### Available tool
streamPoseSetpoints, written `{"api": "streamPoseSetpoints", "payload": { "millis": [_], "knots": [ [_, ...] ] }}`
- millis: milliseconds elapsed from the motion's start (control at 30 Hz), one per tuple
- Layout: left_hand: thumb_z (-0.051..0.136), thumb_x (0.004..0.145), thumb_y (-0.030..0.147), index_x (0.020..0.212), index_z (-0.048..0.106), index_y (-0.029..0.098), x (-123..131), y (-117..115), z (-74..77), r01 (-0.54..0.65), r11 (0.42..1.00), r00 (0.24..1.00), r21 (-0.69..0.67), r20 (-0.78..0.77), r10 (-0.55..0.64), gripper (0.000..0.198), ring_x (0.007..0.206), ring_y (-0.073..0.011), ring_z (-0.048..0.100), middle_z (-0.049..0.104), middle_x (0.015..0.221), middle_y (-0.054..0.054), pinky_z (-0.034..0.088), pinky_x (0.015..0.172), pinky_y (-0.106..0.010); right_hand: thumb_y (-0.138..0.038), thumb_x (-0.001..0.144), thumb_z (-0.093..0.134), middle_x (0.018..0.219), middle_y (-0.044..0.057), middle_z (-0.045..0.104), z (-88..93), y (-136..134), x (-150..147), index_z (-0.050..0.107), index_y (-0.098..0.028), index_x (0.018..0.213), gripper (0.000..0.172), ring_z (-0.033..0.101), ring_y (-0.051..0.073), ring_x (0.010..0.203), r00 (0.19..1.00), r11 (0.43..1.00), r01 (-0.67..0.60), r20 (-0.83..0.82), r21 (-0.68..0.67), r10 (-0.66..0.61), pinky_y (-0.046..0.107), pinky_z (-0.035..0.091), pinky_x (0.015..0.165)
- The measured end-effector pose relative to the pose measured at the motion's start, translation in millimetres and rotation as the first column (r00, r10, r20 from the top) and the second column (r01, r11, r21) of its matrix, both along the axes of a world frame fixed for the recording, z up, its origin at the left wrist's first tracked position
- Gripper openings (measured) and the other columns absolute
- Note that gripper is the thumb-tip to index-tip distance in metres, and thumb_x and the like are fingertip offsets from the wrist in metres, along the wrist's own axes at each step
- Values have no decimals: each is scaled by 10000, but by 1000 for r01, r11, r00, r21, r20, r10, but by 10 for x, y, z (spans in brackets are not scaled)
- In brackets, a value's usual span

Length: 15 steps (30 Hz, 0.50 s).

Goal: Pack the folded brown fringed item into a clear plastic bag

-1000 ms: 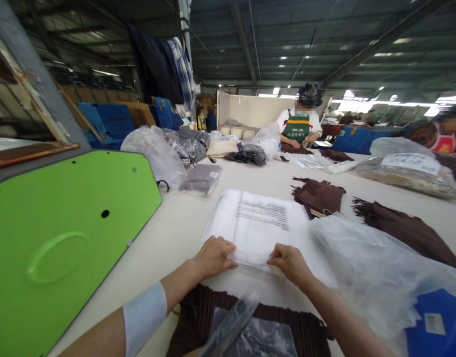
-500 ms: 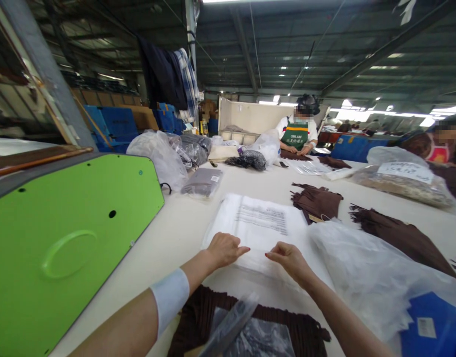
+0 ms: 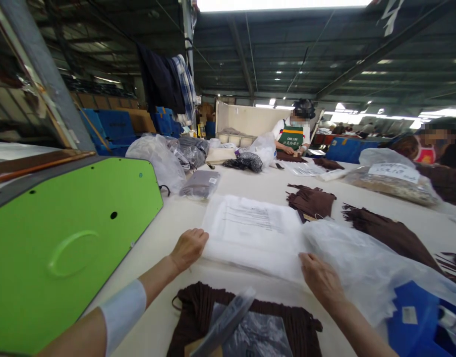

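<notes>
A flat stack of clear plastic bags (image 3: 250, 230) with printed text lies on the pale table (image 3: 261, 186) in front of me. My left hand (image 3: 188, 248) grips the stack's near left corner. My right hand (image 3: 319, 280) grips its near right corner. Just below the hands lies a brown fringed garment (image 3: 198, 310) with a clear bag (image 3: 228, 322) resting on it.
A bright green machine panel (image 3: 64, 233) fills the left. Loose crumpled plastic (image 3: 362, 260) and a blue item (image 3: 414, 312) lie at the right. Brown fringed garments (image 3: 312, 201) and filled bags (image 3: 161, 156) lie further up the table. Two people work at the far end and right.
Both hands have moved apart, from the middle of the stack's near edge to its two near corners. The camera has tilted slightly.
</notes>
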State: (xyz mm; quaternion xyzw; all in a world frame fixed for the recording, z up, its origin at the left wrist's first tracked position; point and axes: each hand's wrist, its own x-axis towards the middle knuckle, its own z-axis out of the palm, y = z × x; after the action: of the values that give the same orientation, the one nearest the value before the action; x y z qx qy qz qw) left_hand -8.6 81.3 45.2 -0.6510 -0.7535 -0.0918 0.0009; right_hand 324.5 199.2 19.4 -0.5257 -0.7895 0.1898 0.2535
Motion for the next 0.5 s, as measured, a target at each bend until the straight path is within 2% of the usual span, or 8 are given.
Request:
{"api": "streamPoseSetpoints", "payload": {
  "millis": [100, 167, 200, 267, 367, 433, 500],
  "knots": [
    [439, 814, 45, 743, 582, 160, -72, -117, -7, -160, 980, 975, 116, 171, 139, 197, 886, -236, 559, 608, 862, -86, 408, 800, -358, -108, 706, 416, 750, 49, 544, -28, -82, 38, 553, -195, 646, 172, 433, 165, 608, 989, 995, 89, -115, -39, -93, 327, 280, 624],
    [460, 810, 66, 700, 557, 172, -91, -134, -10, -317, 936, 903, 155, 353, 247, 181, 778, -220, 570, 595, 762, -52, 408, 704, -332, -138, 676, 451, 759, 30, 561, -34, -133, 4, 580, -209, 678, 146, 468, 157, 620, 960, 986, 146, -231, -80, -161, 320, 318, 634],
    [484, 802, 74, 681, 544, 176, -91, -126, -11, -398, 905, 838, 148, 459, 294, 170, 705, -203, 570, 580, 699, -29, 401, 645, -310, -157, 658, 470, 732, 20, 567, -34, -148, -21, 588, -214, 691, 135, 485, 152, 607, 934, 977, 175, -294, -118, -203, 316, 341, 630],
    [539, 778, 79, 677, 530, 174, -74, -90, -13, -538, 840, 648, 73, 674, 356, 139, 572, -163, 554, 547, 603, 14, 363, 522, -260, -212, 631, 506, 605, -8, 546, -21, -166, -73, 595, -213, 732, 135, 487, 142, 513, 855, 946, 219, -419, -241, -304, 300, 369, 557],
    [578, 802, 118, 733, 531, 143, -44, -30, -32, -639, 761, 264, -114, 896, 356, 87, 473, -104, 524, 539, 578, 43, 314, 409, -204, -268, 569, 577, 439, -79, 425, 36, -196, -136, 569, -206, 801, 240, 407, 110, 366, 679, 870, 172, -584, -462, -444, 237, 303, 391],
    [574, 852, 207, 778, 546, 122, -47, -6, -73, -646, 733, 21, -212, 955, 294, 116, 471, -75, 504, 547, 615, 42, 357, 408, -182, -234, 523, 613, 452, -98, 427, 81, -221, -159, 548, -215, 824, 309, 354, 64, 346, 547, 828, 80, -669, -556, -503, 183, 245, 344],
    [562, 876, 288, 844, 566, 116, -65, -1, -129, -637, 725, -193, -262, 965, 179, 175, 510, -67, 511, 567, 689, 26, 431, 453, -187, -180, 499, 636, 525, -95, 492, 114, -242, -167, 542, -223, 816, 333, 294, 17, 346, 439, 797, -21, -722, -603, -535, 144, 209, 324]
  ]
}}
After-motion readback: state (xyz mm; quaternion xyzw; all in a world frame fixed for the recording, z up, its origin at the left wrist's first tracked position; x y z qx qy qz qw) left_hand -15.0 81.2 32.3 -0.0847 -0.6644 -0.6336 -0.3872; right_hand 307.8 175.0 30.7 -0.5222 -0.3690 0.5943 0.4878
